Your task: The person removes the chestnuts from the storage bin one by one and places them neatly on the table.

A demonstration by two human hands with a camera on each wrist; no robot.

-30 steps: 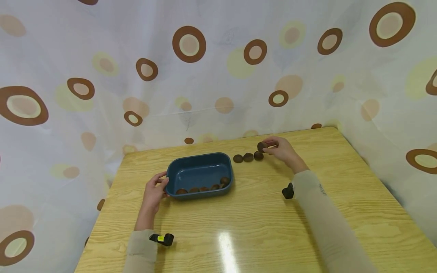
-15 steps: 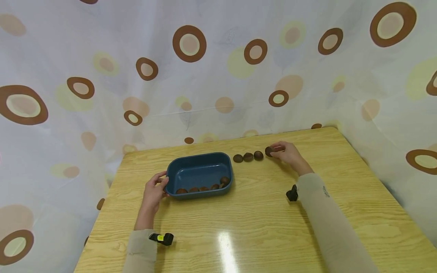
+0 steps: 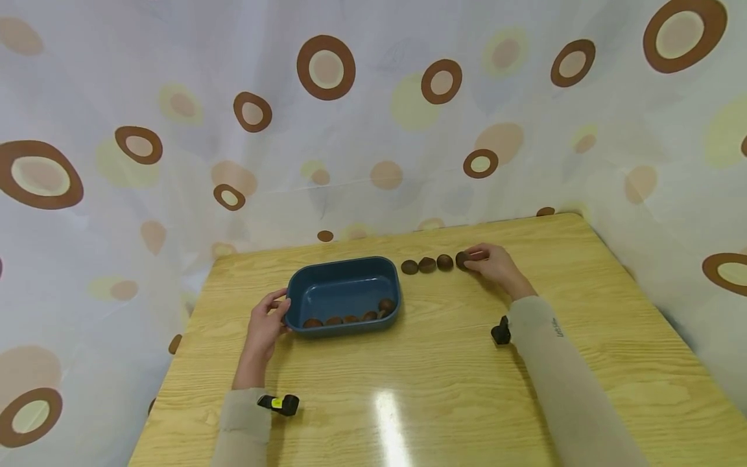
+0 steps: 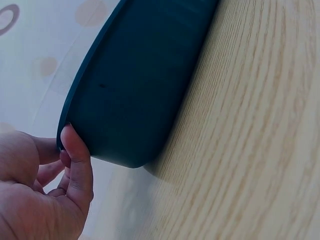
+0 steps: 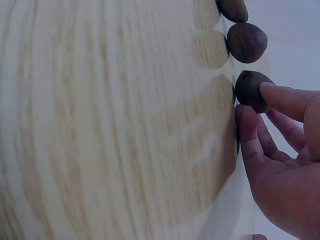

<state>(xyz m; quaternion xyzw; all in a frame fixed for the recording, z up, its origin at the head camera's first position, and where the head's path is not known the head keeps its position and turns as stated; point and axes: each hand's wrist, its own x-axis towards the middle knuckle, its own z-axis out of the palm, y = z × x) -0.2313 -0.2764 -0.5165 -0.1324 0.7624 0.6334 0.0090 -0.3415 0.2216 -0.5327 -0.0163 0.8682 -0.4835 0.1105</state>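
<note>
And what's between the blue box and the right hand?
The head view shows three brown nuts in a row on the table, then a fourth nut, pinched by the right hand.

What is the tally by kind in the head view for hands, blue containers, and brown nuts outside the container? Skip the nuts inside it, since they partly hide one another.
Hands: 2, the left hand and the right hand
Blue container: 1
Brown nuts outside the container: 4, counting the one the right hand holds
Total: 7
</note>
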